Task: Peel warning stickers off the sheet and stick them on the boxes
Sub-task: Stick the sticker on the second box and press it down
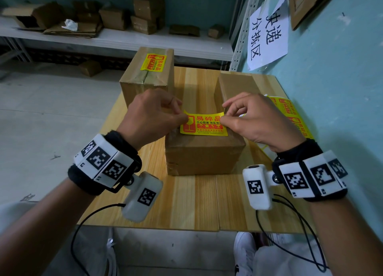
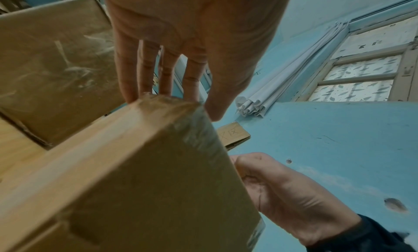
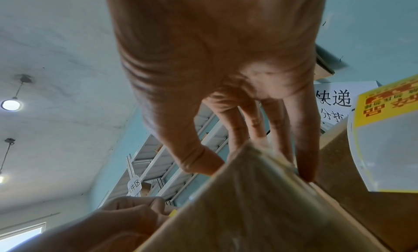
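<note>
A yellow warning sticker (image 1: 204, 124) lies over the top of the near cardboard box (image 1: 204, 155), its far edge curling up. My left hand (image 1: 182, 115) pinches the sticker's left end and my right hand (image 1: 224, 115) pinches its right end. The sticker sheet (image 1: 294, 114) lies at the table's right edge, partly behind my right wrist, and the right wrist view shows the sheet (image 3: 389, 130) too. In the left wrist view the near box (image 2: 135, 184) fills the frame and hides the sticker. A box at the back left (image 1: 147, 78) carries a sticker (image 1: 153, 62).
A third box (image 1: 236, 87) stands at the back right of the wooden table (image 1: 186, 203). A blue wall with a paper sign (image 1: 269, 31) runs along the right. Shelves with loose cardboard (image 1: 103, 20) stand behind, and grey floor lies to the left.
</note>
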`<state>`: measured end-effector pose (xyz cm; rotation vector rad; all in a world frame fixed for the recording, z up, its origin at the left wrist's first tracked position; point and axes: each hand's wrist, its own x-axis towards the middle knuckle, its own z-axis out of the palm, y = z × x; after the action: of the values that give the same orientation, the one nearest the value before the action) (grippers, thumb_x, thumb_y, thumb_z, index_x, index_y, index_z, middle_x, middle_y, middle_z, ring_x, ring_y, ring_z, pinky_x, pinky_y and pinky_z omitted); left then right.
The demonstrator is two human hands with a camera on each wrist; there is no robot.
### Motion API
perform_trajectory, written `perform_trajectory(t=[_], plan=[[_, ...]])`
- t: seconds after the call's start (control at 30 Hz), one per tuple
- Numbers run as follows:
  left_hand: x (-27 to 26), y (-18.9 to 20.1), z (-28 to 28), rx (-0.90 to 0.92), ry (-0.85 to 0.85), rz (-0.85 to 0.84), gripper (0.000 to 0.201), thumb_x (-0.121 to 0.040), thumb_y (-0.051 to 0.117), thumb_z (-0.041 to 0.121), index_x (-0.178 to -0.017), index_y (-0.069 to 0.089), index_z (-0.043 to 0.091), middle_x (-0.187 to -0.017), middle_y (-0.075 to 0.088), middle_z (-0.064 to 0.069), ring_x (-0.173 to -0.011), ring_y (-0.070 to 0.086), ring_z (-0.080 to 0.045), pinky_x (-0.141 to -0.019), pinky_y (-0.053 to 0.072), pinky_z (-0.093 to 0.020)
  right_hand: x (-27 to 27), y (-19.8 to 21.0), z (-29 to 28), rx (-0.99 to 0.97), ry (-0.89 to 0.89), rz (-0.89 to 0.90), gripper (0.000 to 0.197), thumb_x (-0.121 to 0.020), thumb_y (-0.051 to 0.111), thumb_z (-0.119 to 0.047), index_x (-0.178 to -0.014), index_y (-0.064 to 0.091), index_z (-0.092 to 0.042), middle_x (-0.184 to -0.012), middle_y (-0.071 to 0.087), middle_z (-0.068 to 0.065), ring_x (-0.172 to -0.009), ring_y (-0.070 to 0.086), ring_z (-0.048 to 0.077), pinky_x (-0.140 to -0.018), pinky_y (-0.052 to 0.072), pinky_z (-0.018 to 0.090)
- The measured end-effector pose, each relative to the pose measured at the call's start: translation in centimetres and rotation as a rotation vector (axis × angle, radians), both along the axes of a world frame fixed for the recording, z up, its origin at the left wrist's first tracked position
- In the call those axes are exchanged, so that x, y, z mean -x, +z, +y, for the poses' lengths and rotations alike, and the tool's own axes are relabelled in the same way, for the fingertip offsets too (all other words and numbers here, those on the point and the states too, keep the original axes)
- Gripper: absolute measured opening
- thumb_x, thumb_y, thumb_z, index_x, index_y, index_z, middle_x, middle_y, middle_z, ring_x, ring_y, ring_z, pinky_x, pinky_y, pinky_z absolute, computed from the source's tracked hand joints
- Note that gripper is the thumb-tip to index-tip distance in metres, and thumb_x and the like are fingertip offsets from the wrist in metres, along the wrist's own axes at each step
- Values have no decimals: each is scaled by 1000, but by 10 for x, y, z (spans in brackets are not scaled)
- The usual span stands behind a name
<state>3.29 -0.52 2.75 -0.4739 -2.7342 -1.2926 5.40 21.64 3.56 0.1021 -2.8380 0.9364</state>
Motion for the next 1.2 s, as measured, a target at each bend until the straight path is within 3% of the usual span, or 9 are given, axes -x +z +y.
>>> perform_trajectory(t=[0.53, 0.67, 0.87, 1.03, 1.13, 1.2], plan=[[1, 1, 0, 0, -23, -11, 19, -78, 76, 25, -66, 63, 19, -110, 66, 5, -105, 60, -7, -85, 54, -31, 2, 0, 2, 4, 23, -12, 14, -78, 76, -20, -69, 75, -9, -105, 70, -6, -83, 60, -4, -66, 40, 7], [1, 1, 0, 5, -22, -6, 19, -78, 76, 25, -65, 64, 20, -110, 66, 6, -106, 59, -7, -82, 52, -24, 3, -1, 3, 9, 20, -17, 13, -77, 76, -20, -69, 75, -10, -105, 70, -6, -81, 59, -6, -61, 38, -3], [1, 1, 0, 26, -14, -2, 19, -78, 76, 26, -66, 65, 15, -111, 65, 7, -106, 58, -7, -78, 48, -18, 3, -3, 4, 13, 24, -24, 12, -76, 75, -20, -68, 74, -12, -104, 70, -7, -80, 59, -7, -62, 37, -1], [2, 1, -3, 18, -6, -7, 24, -76, 78, 24, -62, 59, 18, -110, 66, 6, -108, 59, -9, -86, 52, -32, 4, -3, 5, 9, 31, -19, 12, -77, 76, -19, -69, 74, -10, -104, 70, -6, -79, 58, -7, -61, 36, -5], [3, 1, -3, 19, 4, -19, 24, -77, 78, 23, -64, 59, 18, -113, 66, 6, -108, 58, -8, -77, 47, -18, 3, -2, 4, 14, 32, -24, 11, -77, 75, -19, -69, 73, -11, -104, 70, -7, -79, 58, -7, -60, 36, -5], [3, 1, -3, 11, 7, -22, 22, -77, 78, 23, -68, 59, 20, -112, 65, 6, -105, 60, -8, -74, 46, -16, 2, -1, 5, 45, 28, -37, 8, -78, 75, -19, -73, 72, -15, -104, 71, -8, -80, 60, -7, -61, 40, -2]])
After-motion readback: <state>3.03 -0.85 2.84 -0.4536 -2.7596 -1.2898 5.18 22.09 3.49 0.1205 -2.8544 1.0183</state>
